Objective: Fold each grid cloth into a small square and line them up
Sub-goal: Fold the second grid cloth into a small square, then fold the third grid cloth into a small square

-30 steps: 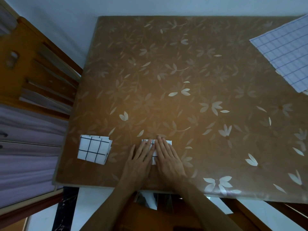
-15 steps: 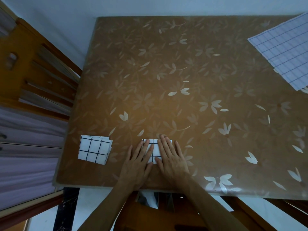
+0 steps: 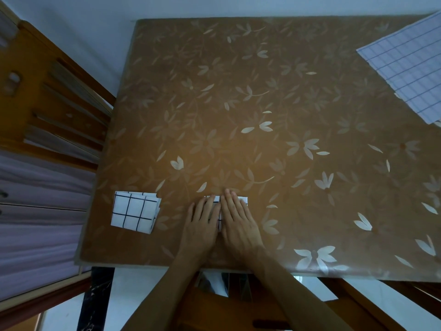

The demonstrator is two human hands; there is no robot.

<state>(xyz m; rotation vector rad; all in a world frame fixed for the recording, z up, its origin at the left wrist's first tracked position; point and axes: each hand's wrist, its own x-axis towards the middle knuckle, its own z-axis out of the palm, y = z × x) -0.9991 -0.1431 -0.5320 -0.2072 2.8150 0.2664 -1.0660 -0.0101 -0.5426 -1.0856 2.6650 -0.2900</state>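
Item 1, nearest, at 6 o'clock by the table's front edge: left hand (image 3: 202, 223) and right hand (image 3: 238, 220), side by side, palms down, fingers straight and together, neither curled nor pinching; both press flat on item 2. Item 2: small folded cloth (image 3: 216, 199), white with dark grid, almost wholly covered by the hands, only its far edge and a strip between them showing; its fold count cannot be read, though it appears to be at or close to final square size. Item 3: finished folded square (image 3: 134, 212), same pattern, lying at 9 o'clock of the hands, apart from item 2, slightly skewed, layered edges showing at its right side; the left hand is the nearer. The row, by judgement, runs 9 to 3 o'clock along the front edge, so item 2 wants only a short slide toward 9. Item 4: table (image 3: 238, 103), brown floral cover. Item 5, farthest, at 1 to 2 o'clock: unfolded cloth (image 3: 405, 75), pale, fine grid, spread flat at the far right corner and partly out of frame, well apart from the hands; the right hand is the nearer for fetching it.
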